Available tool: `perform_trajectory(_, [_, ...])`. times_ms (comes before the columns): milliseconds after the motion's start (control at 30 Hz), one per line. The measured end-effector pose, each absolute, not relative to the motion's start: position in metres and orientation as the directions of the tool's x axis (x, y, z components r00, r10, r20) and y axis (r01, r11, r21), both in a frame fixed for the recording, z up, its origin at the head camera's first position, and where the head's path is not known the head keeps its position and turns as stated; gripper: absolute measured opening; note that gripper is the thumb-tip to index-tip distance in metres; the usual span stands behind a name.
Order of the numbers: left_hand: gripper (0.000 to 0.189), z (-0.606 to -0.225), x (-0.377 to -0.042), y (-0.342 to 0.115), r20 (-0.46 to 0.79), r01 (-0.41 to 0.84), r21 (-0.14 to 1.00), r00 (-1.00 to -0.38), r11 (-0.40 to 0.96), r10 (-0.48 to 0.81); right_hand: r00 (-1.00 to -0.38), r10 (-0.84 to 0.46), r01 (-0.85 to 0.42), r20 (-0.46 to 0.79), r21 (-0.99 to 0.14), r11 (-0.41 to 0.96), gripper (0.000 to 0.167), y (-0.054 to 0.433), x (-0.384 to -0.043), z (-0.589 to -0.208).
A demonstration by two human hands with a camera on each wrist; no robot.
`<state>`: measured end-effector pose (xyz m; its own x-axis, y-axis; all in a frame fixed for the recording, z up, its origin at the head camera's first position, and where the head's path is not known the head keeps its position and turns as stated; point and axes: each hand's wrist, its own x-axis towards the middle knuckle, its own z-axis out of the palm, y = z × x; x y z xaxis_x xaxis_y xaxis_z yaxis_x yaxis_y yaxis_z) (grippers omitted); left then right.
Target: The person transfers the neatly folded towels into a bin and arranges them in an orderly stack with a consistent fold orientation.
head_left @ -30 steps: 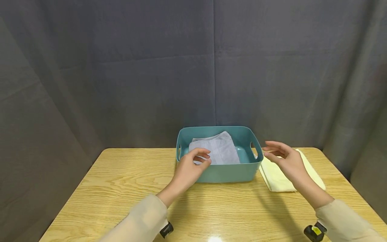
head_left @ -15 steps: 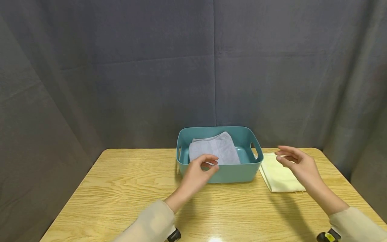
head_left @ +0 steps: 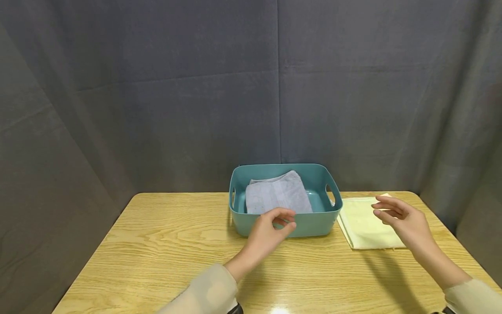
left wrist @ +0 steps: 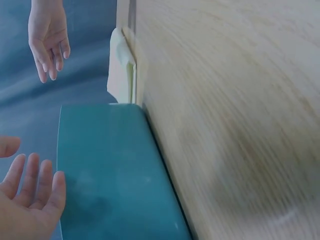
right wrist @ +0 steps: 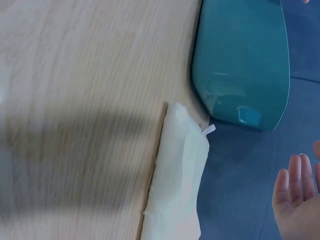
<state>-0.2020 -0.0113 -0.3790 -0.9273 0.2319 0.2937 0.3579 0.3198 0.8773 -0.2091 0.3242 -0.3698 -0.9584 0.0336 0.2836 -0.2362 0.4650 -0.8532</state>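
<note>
A teal plastic basket [head_left: 282,226] with handle holes stands at the back of the table, and a folded grey towel [head_left: 276,196] lies inside it. To its right lies a folded pale yellow towel [head_left: 364,226], with a small white tag [right wrist: 209,130] showing in the right wrist view. My left hand [head_left: 268,233] hovers in front of the basket, its fingers loosely bent and holding nothing. Over the yellow towel's right part, my right hand [head_left: 408,224] hangs in the air with relaxed fingers, also holding nothing.
The wooden table [head_left: 168,244] has rounded back corners. A dark grey curtain [head_left: 196,109] hangs right behind it and along both sides. Both forearms, in light sleeves [head_left: 211,290], reach in from the front edge.
Both hands have drifted to the right and toward the person, the right hand moving away from the basket's side. The basket and both towels stay in place.
</note>
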Motion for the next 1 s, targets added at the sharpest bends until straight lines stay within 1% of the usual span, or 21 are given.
perform_trajectory(167, [0.021,-0.386,-0.199,-0.006,0.286,0.363,0.871,-0.923,0.331,0.258,-0.963,0.037,-0.214,0.266,-0.844,0.492,0.035,0.335,-0.207,-0.373])
perform_trajectory(367, [0.02,-0.395,-0.195,0.002,0.224,0.316,0.887,-0.932,0.338,0.284,-0.967,0.036,-0.196,0.253,-0.824,0.532,0.034,0.345,-0.203,-0.378])
perform_trajectory(533, [0.018,-0.402,-0.193,0.009,0.208,0.301,0.898,-0.933,0.322,0.293,-0.969,0.05,-0.183,0.243,-0.835,0.519,0.03,0.35,-0.2,-0.383])
perform_trajectory(833, [0.015,-0.416,-0.189,0.028,0.127,0.22,0.936,-0.939,0.275,0.319,-0.966,0.077,-0.174,0.245,-0.846,0.504,0.028,0.354,-0.2,-0.389])
perform_trajectory(1000, [0.015,-0.421,-0.187,0.042,0.097,0.184,0.952,-0.939,0.246,0.33,-0.963,0.104,-0.175,0.249,-0.869,0.462,0.025,0.359,-0.2,-0.393])
